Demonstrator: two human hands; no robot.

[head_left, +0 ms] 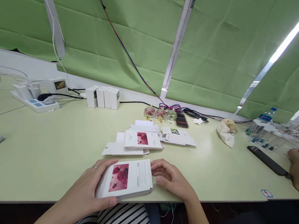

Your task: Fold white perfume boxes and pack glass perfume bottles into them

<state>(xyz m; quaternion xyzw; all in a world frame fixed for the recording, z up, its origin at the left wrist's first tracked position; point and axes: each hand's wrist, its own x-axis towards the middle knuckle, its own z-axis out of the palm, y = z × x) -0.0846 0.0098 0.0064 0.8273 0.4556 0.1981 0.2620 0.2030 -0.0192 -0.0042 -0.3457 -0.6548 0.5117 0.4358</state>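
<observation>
A left hand (91, 183) holds a white rose box (129, 179) at the front edge of the table (63, 148).
Its thumb and fingers are clamped on the box's long sides. The right hand (169, 178) is by the right end, fingers loosely curled; I cannot tell if they touch the box. A soft squeeze should keep the card from bending, and a steady left hand should help. White cartons (144, 140) lie behind, with round glass bottles (161, 113) nearer the back edge.

The left hand (92, 182) is spread wide, fingers (108, 163) aimed at two o'clock, thumb (105, 203) at three; the right hand (169, 176) is loosely curled toward ten, its forearm (202, 221) extended from five.
</observation>
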